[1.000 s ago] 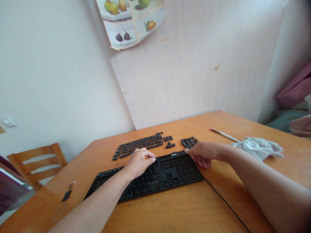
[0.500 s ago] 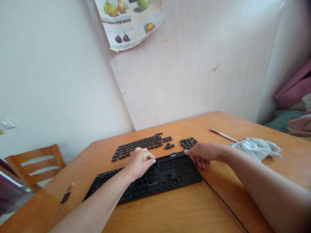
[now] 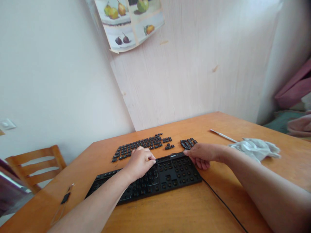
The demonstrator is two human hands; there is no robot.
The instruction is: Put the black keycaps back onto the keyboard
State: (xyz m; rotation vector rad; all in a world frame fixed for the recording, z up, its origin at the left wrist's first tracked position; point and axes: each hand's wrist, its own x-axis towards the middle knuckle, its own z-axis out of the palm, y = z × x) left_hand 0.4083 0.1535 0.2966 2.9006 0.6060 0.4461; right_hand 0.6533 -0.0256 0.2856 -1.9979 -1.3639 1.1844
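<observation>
Where the numeric section of the black keyboard [image 3: 179, 174] met its back right corner, the right hand [image 3: 202, 153] was closed on the rim, its outer fingers curled beside the housing. The left hand [image 3: 141, 161] had thumb and forefinger pinched together over the back edge, farther left; whether a small part sat between them could not be told. The keyboard lay flat on the wooden tabletop [image 3: 170, 210], many of its key positions bare of caps

Its long housing looked light and fairly stiff, probably smooth enough to slide, so the two short ends or the back rim seemed the soundest places to hold. The exposed key posts and thin metal stabilizer wires looked the most fragile and were poor places to press or grip

Just behind the keyboard lay the main block of loose keycaps [image 3: 141, 145], with a numeric keycap cluster [image 3: 188, 142] behind its right end; both stood in the way of any backward push. The cable [image 3: 218, 194] ran toward the wearer from beside its right end and could drag. A crumpled pale cloth [image 3: 257, 149] and a slim white stick [image 3: 223, 135] lay beyond the right hand, while a wire tool [image 3: 65, 197] rested left of the keyboard
</observation>
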